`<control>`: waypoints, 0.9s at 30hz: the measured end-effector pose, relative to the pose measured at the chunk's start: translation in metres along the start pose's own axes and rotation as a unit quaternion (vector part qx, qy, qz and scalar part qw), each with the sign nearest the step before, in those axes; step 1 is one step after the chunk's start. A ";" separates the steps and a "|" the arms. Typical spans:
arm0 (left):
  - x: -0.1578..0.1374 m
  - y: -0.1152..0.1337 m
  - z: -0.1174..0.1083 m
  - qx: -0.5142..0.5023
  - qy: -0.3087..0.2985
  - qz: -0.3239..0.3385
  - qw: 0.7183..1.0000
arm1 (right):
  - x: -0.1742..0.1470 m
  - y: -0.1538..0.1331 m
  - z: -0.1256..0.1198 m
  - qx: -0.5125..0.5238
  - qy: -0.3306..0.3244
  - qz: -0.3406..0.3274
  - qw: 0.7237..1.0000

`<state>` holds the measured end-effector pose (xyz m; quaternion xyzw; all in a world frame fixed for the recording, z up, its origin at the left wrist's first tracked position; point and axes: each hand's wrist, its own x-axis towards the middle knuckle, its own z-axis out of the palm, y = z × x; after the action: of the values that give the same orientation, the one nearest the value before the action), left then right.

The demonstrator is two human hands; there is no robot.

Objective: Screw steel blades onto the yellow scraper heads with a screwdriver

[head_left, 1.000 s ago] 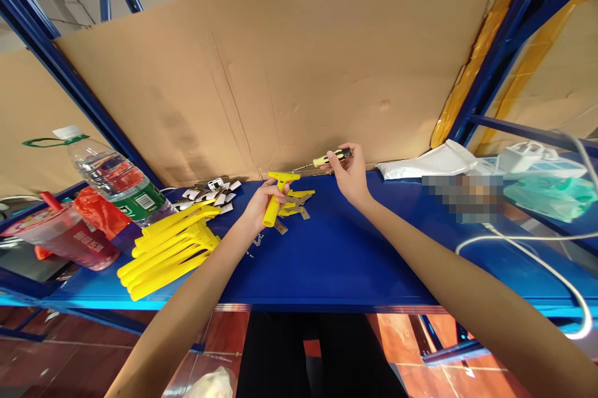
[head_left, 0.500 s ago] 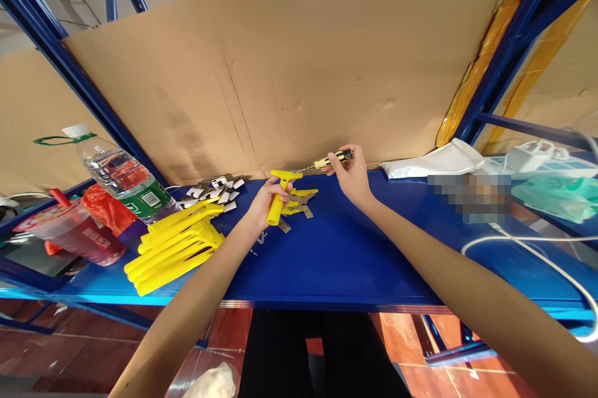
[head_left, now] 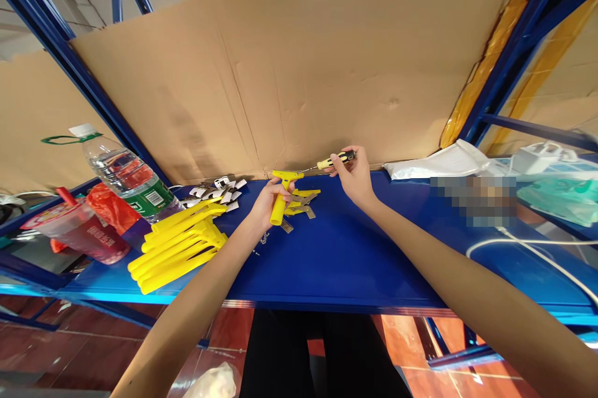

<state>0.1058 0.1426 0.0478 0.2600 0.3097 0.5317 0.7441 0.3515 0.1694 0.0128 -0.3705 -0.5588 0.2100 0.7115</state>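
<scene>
My left hand (head_left: pixel 268 200) is closed around a yellow T-shaped scraper handle (head_left: pixel 278 206), its wide head turned up and away from me. In my right hand (head_left: pixel 357 181) is a screwdriver (head_left: pixel 332 162) with a cream and black grip. Its shaft points left and its tip is at the scraper's head; whether a screw sits there is too small to tell. Behind and right of the handle lie more yellow scrapers with metal blades (head_left: pixel 306 201). Tiny screws (head_left: pixel 264 240) lie beside my left wrist. A stack of yellow handles (head_left: pixel 180 245) rests left of my forearm.
Small black and white pieces (head_left: pixel 219 189) are heaped near the cardboard wall (head_left: pixel 327 61). A water bottle (head_left: pixel 128 174) and a red drink cup (head_left: pixel 79 230) stand at left on the blue table (head_left: pixel 336 267). A white bag (head_left: pixel 434 161) and a white cable (head_left: pixel 527 241) lie right.
The whole view has shifted slightly, with things a little further right. Both hands keep their grips, and the screwdriver tip stays at the scraper's head.
</scene>
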 end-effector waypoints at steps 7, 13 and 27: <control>0.000 0.000 0.001 0.011 -0.004 0.001 1.000 | -0.001 0.000 0.000 0.002 -0.002 0.001 1.000; 0.001 0.001 -0.002 0.007 -0.006 -0.008 1.000 | 0.000 0.001 0.000 0.001 0.000 0.001 1.000; 0.000 0.004 -0.002 -0.021 -0.045 -0.049 0.998 | -0.008 -0.014 0.003 0.001 -0.026 -0.007 1.000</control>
<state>0.1020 0.1434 0.0492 0.2523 0.2774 0.4888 0.7877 0.3451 0.1557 0.0188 -0.3603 -0.5792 0.2150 0.6989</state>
